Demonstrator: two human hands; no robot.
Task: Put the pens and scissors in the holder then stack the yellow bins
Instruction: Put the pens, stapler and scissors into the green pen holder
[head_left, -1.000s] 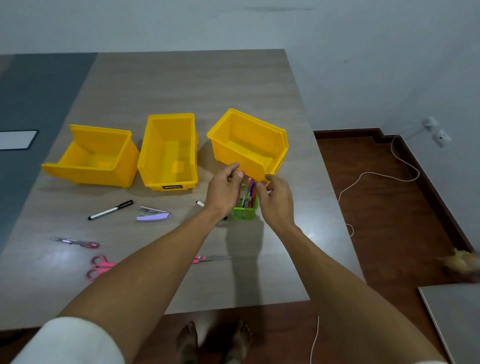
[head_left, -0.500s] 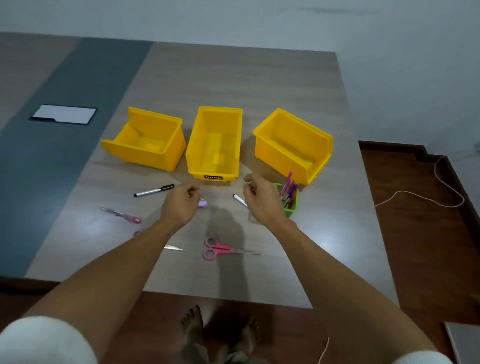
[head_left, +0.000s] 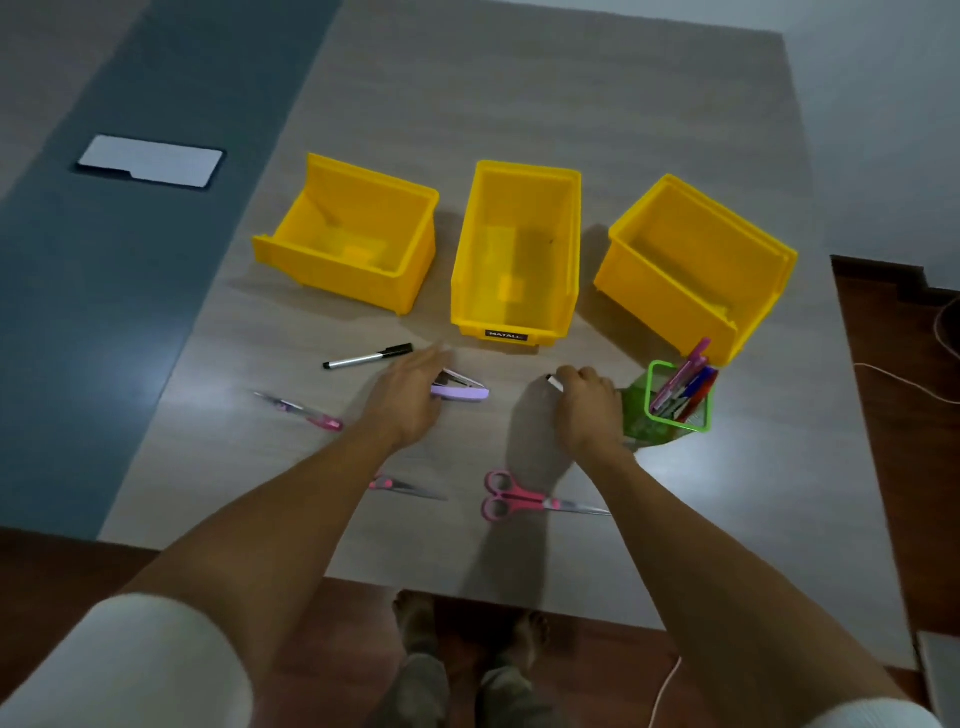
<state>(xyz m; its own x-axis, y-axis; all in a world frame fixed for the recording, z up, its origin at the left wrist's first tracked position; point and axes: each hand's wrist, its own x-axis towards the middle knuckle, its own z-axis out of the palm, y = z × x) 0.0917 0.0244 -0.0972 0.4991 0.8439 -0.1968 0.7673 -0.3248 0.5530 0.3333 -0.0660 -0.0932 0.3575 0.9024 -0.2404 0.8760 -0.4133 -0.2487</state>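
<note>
I see the green holder (head_left: 675, 402) standing on the grey wood-grain table (head_left: 545, 104), tilted, pens inside, just below the right yellow bin (head_left: 691, 265). My right hand (head_left: 589, 410) sits beside it, fingers curled around a marker (head_left: 555, 383). My left hand (head_left: 410, 395) hovers with fingers held together over a purple stapler (head_left: 462, 389). Loose on the table: a black pen (head_left: 369, 357), pink scissors (head_left: 524, 501). Two more bins (head_left: 514, 249) sit left. Brown floor (head_left: 893, 395) surrounds the table.

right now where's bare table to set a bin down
Free: the wide stretch beyond the three yellow bins, and the near right corner below the green holder. Crowded: the strip before the bins, with pen, stapler, scissors.
</note>
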